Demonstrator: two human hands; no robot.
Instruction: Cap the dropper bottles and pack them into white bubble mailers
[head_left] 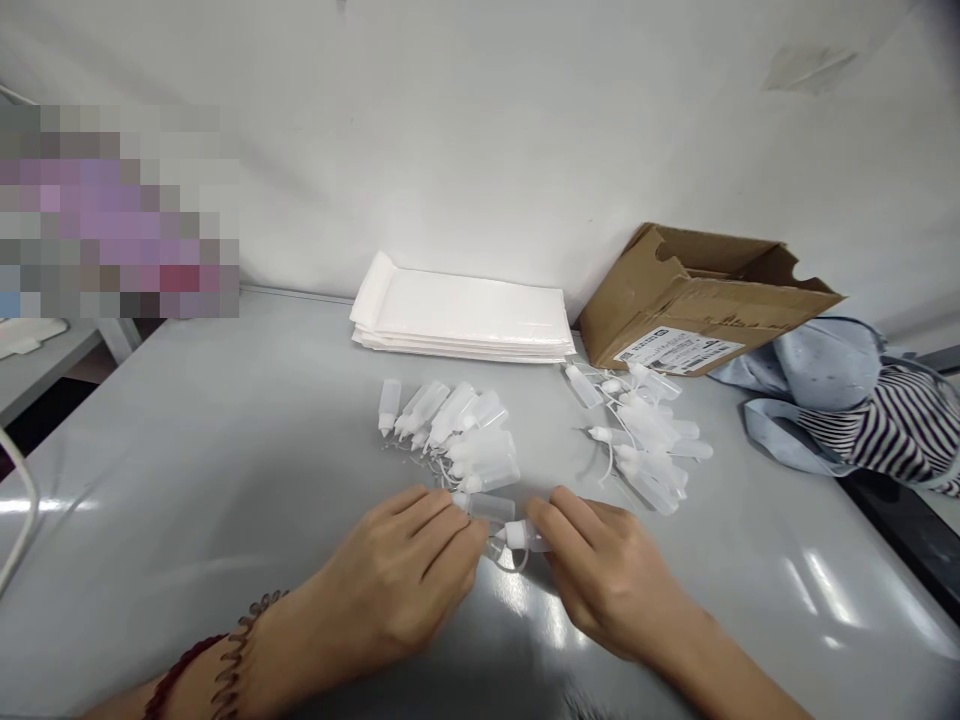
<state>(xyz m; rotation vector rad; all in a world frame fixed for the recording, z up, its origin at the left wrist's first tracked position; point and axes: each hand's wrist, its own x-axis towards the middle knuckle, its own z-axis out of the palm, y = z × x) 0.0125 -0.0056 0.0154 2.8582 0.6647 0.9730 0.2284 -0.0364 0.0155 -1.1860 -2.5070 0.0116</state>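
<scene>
Far left, a white cable [30, 500] curves at the edge of the grey counter [187, 410]. Next, the left forearm, wearing a dark red band [180, 672] and a brown coiled band [237, 645]. Left hand [420, 575] low over the counter, fingers curled in at the nozzle of the held bottle; whether they pinch its cap I cannot tell, as the knuckles hide the fingertips. Beyond it, a loose cluster of translucent bottles [484, 455] lies with white nozzles and tethered caps, mostly on their sides. Behind these, a stack of white packets [480, 310] lies near the wall. At centre, between the two hands, the small bottle [517, 535] points its nozzle left, gripped at the body by the right hand [600, 565]. Further right, a second heap of bottles [645, 430] sprawls before a tilted, open cardboard box [697, 305]; beside that, light-blue cloth [825, 360] and striped cloth [885, 425].
</scene>
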